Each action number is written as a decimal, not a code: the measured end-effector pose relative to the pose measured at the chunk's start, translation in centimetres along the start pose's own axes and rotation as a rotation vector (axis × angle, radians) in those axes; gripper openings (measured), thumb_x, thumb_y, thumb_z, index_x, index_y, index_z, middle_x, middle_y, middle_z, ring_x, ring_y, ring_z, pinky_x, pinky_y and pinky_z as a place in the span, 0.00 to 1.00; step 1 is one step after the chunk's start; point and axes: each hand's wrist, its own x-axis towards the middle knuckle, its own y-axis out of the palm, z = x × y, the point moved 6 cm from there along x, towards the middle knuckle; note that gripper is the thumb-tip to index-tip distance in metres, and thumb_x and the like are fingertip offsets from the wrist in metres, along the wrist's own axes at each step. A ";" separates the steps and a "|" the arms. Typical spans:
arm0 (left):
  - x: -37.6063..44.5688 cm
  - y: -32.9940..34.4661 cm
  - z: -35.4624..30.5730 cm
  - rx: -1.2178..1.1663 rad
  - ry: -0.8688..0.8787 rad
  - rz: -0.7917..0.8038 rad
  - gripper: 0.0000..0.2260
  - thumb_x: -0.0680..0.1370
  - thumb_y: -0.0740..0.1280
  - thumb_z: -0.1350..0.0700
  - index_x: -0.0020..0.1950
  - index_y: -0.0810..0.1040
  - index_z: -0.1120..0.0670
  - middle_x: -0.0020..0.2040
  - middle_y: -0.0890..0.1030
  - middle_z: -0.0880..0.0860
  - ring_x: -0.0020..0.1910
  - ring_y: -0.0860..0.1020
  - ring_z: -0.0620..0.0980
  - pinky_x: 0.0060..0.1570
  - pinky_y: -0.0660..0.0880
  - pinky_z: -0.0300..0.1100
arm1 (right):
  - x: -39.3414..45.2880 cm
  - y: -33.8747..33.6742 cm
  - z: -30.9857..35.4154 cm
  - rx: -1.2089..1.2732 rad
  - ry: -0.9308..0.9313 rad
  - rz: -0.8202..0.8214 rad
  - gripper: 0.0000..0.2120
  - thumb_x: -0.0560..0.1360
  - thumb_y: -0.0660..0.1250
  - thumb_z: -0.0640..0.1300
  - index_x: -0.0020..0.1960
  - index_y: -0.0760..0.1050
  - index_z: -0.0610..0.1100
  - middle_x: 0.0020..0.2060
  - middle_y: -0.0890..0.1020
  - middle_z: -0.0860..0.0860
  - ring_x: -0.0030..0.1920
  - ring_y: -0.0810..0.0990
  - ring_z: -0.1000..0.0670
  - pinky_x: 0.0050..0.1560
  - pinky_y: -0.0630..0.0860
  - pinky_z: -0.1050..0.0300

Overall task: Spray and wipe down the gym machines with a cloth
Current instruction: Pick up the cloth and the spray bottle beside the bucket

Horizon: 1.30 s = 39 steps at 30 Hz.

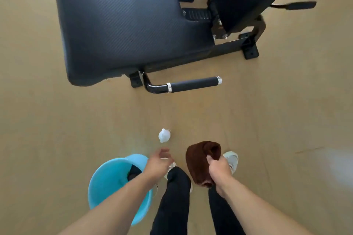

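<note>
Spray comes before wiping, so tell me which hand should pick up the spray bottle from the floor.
Left. The left hand is empty, fingers spread, and nearest the white spray bottle standing on the floor. The right hand is already closed on the brown cloth.

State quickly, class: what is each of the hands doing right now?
Left hand: open, empty, above the spray bottle.
Right hand: closed on the cloth.
</note>
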 end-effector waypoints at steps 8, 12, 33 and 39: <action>17.4 3.9 5.2 -0.054 -0.191 -0.177 0.25 0.79 0.70 0.60 0.75 0.68 0.57 0.54 0.76 0.52 0.53 0.77 0.57 0.55 0.74 0.47 | 11.5 3.7 -6.3 0.119 0.101 0.124 0.28 0.59 0.79 0.40 0.59 0.78 0.46 0.49 0.87 0.44 0.48 0.87 0.39 0.49 0.85 0.37; 24.1 5.6 7.9 -0.051 -0.171 -0.220 0.22 0.80 0.68 0.60 0.73 0.69 0.57 0.62 0.77 0.57 0.53 0.76 0.57 0.53 0.73 0.46 | 15.3 3.7 -8.2 -0.001 0.096 0.104 0.17 0.69 0.71 0.30 0.53 0.78 0.45 0.46 0.86 0.44 0.46 0.86 0.40 0.43 0.85 0.45; -16.7 9.0 -19.7 0.151 0.619 0.000 0.02 0.78 0.70 0.46 0.49 0.81 0.38 0.32 0.74 0.40 0.32 0.69 0.39 0.37 0.68 0.37 | -10.0 -16.4 12.3 0.123 -0.326 0.147 0.30 0.57 0.79 0.60 0.53 0.79 0.48 0.43 0.88 0.49 0.44 0.87 0.49 0.51 0.83 0.48; -25.9 8.1 -29.8 0.205 0.794 -0.100 0.05 0.77 0.71 0.51 0.50 0.79 0.42 0.32 0.75 0.37 0.31 0.70 0.41 0.37 0.70 0.39 | -20.1 -23.8 21.9 0.065 -0.546 0.289 0.14 0.78 0.75 0.50 0.59 0.77 0.46 0.49 0.87 0.46 0.46 0.86 0.49 0.40 0.79 0.60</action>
